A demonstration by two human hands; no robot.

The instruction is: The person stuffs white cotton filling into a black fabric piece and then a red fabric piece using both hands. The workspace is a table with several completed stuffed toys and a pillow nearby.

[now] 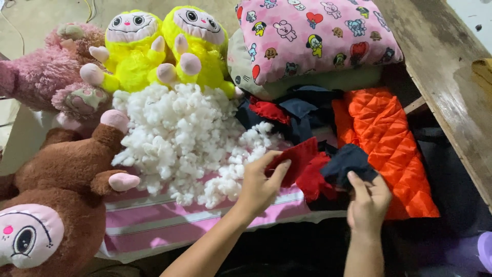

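My left hand (260,183) pinches a red piece of fabric (300,156) by its edge, just right of a big heap of white stuffing (179,136). My right hand (368,201) grips a dark navy piece of fabric (347,163) from below. Both scraps belong to a pile of red and navy cloth pieces (287,115) lying between the stuffing and an orange quilted cloth (387,138). The two hands are a short way apart, near the front of the pile.
Two yellow plush toys (164,46) sit behind the stuffing, a pink plush (46,72) and a brown plush (56,195) at the left. A pink patterned pillow (312,33) lies at the back. A pink striped cloth (169,218) covers the surface; a wooden plank (451,77) runs along the right.
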